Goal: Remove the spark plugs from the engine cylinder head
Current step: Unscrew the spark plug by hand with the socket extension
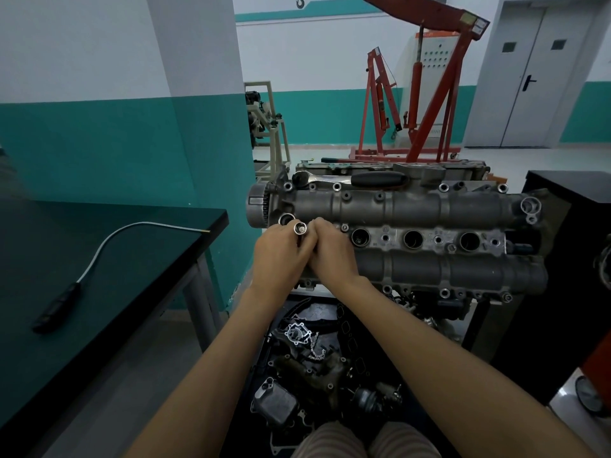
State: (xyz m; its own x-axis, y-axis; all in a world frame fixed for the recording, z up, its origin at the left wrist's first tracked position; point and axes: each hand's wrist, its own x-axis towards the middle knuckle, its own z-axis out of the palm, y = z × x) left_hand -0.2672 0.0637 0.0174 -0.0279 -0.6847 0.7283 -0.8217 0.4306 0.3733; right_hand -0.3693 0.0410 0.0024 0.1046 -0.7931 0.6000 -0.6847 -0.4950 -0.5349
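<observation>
Both hands meet over the near left part of the cylinder head point(413, 206), which lies across a stand with its long side running left to right. The left hand point(281, 252) has its fingers curled round a shiny metal socket point(300, 229), whose open end points up and away from the person. The right hand point(330, 249) is pressed against the left one, fingers curled in toward the same socket; how much of it this hand holds cannot be told. Just left of the socket is one round plug hole point(286, 219), and three more plug holes point(413, 239) sit in a row to the right. No spark plug can be made out. A ratchet point(357, 179) with a black grip lies on the far edge of the head. On the dark table point(109, 259) at left lies a flexible pickup tool point(99, 252).
</observation>
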